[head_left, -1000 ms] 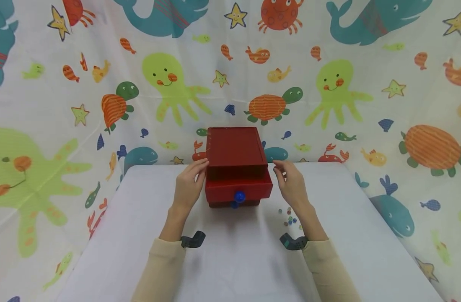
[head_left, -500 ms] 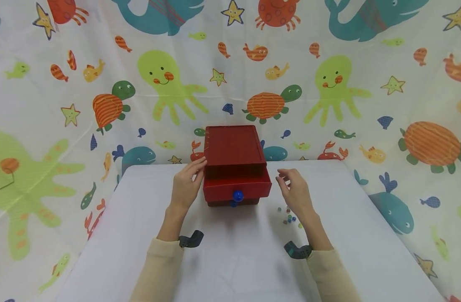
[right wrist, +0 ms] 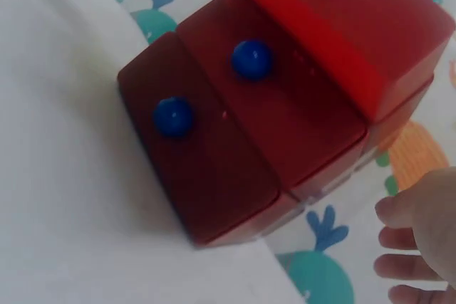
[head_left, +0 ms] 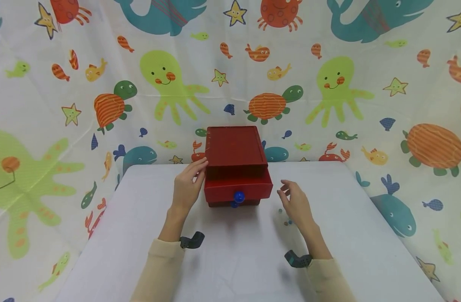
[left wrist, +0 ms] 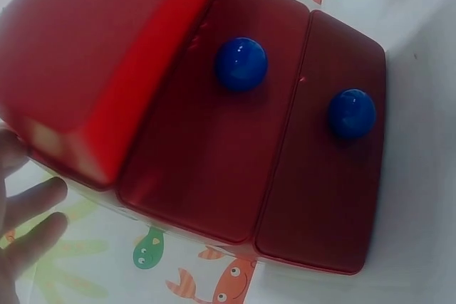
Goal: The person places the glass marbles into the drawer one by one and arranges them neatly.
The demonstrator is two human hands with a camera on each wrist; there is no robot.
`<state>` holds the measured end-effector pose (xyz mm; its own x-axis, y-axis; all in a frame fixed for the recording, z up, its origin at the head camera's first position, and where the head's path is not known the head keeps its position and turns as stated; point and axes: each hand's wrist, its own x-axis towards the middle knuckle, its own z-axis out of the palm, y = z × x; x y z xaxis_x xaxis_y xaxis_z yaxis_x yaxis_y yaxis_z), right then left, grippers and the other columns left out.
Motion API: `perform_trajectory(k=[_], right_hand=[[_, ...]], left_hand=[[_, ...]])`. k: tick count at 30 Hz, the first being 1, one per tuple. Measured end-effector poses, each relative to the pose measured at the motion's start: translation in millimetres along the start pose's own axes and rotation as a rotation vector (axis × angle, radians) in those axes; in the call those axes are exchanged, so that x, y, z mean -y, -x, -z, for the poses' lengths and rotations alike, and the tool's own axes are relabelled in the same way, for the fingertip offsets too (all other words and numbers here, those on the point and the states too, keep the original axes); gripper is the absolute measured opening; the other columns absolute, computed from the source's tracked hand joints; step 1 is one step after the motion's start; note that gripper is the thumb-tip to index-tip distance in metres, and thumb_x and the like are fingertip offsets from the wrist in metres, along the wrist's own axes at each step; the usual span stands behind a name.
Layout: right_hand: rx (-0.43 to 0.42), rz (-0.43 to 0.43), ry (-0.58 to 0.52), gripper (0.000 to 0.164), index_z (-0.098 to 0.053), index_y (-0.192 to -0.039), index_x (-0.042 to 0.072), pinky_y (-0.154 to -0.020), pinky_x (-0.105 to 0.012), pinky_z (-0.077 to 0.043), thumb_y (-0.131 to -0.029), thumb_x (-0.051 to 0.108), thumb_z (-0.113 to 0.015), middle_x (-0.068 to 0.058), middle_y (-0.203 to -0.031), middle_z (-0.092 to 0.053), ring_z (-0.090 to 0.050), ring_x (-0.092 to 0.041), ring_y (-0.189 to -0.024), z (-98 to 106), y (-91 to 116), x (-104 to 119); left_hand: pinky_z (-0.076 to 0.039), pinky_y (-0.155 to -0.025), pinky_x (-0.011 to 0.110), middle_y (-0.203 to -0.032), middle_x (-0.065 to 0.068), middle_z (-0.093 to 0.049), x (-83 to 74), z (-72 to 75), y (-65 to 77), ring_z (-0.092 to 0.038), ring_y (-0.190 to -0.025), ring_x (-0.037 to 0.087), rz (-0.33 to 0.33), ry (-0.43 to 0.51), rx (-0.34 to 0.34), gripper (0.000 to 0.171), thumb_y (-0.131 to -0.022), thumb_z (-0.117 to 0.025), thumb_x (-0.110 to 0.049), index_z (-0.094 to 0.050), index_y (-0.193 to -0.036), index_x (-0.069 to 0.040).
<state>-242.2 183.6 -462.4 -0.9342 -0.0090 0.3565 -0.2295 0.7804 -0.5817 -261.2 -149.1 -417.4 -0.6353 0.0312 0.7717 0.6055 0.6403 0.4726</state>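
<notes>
The red drawer box [head_left: 236, 147] stands at the table's [head_left: 230, 268] twelve o'clock, top drawer [head_left: 221, 191] jutting out. The left hand [head_left: 186, 187] — fingers extended — touches its nine-o'clock side; the right hand [head_left: 296, 202], relaxed, gripping nothing, hovers at four beside beads [head_left: 286, 223].

In the centre, the box [head_left: 236, 144] is deep red with a brighter red drawer [head_left: 230, 192] and blue knobs [head_left: 239, 196], the table [head_left: 234, 268] below white, the sleeves [head_left: 155, 270] at lower left and right beige, and the white cloth [head_left: 238, 84] across the top printed with lime octopuses [head_left: 159, 69], teal whales [head_left: 164, 19] and orange-striped green turtles [head_left: 267, 105].
</notes>
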Motion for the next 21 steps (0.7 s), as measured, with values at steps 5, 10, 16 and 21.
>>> perform_trajectory(k=[5,10,16,21], right_hand=[[0.014,0.005,0.019,0.036,-0.058,-0.129,0.003,-0.084,-0.042,-0.06,-0.098,0.019,-0.065,-0.014,-0.114,-0.067,-0.065,-0.026,-0.097,-5.4,5.0,-12.2],[0.044,-0.021,0.052,0.035,-0.061,-0.126,0.002,-0.085,-0.043,-0.059,-0.096,0.018,-0.067,-0.016,-0.113,-0.065,-0.062,-0.028,-0.098,-11.0,9.1,-22.7],[0.087,-0.064,0.077,0.035,-0.065,-0.124,0.003,-0.089,-0.045,-0.059,-0.094,0.021,-0.07,-0.016,-0.113,-0.064,-0.061,-0.029,-0.101,-18.3,13.3,-34.3],[0.107,-0.085,0.065,0.035,-0.067,-0.122,0.005,-0.091,-0.045,-0.058,-0.093,0.024,-0.071,-0.014,-0.115,-0.063,-0.058,-0.029,-0.106,-23.2,16.6,-42.4]], left_hand=[[-0.06,-0.084,0.035,-0.126,0.007,-0.072,1.6,-3.5,1.4,-0.069,-0.115,0.023,-0.008,0.006,-0.028,0.027,-0.094,-0.068,-0.006,-0.072,-0.121,-0.006],[-0.057,-0.092,0.034,-0.126,0.008,-0.072,2.4,-5.1,1.6,-0.069,-0.117,0.024,-0.01,0.021,-0.042,0.026,-0.095,-0.067,-0.006,-0.072,-0.121,-0.005],[-0.055,-0.095,0.033,-0.126,0.008,-0.072,3.7,-5.7,3.6,-0.068,-0.118,0.024,-0.006,0.026,-0.045,0.027,-0.095,-0.067,-0.006,-0.072,-0.122,-0.005],[-0.056,-0.092,0.032,-0.127,0.008,-0.071,2.9,-5.7,4.7,-0.068,-0.117,0.023,-0.003,0.031,-0.045,0.028,-0.095,-0.067,-0.006,-0.071,-0.123,-0.006]])
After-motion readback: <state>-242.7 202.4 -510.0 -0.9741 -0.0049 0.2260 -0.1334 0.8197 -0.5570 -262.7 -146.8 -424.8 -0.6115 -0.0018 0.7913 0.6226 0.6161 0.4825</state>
